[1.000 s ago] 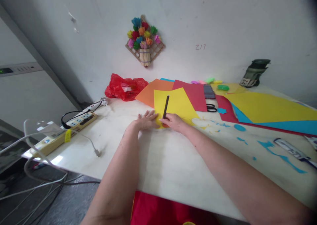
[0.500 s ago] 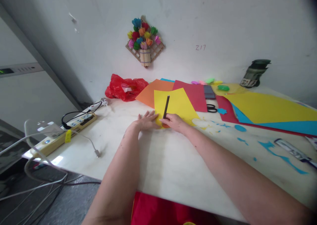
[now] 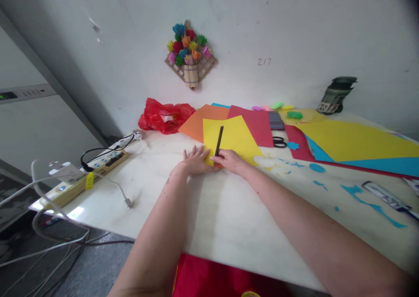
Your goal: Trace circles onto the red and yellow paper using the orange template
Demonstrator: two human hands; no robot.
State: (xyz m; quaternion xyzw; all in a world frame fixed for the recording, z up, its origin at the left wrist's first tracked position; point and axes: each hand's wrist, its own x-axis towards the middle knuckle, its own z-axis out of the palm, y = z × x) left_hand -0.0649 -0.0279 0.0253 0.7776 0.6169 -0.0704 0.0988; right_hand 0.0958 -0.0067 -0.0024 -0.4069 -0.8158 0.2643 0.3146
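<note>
A sheet of yellow paper (image 3: 229,133) lies on the white table, partly over orange paper (image 3: 199,121) and red paper (image 3: 252,124). My right hand (image 3: 231,161) is closed around a dark pen (image 3: 219,140), which stands nearly upright over the sheet's near edge. Flat, with fingers spread, my left hand (image 3: 199,160) presses on the sheet's near left corner. A small orange patch shows under the right hand, mostly hidden. The pen's tip is hidden behind the fingers.
Black-handled scissors (image 3: 279,142) and blue paper scraps (image 3: 317,168) lie to the right, near stacked coloured sheets (image 3: 360,142). A marker (image 3: 386,196) rests further right. On the left are a power strip (image 3: 98,168) and cables; a red plastic bag (image 3: 163,116) sits behind. A bottle (image 3: 337,96) stands at the back right.
My left hand has shifted slightly right, its thumb side closer to the pen and covering more of the orange patch. The right hand and pen have barely moved.
</note>
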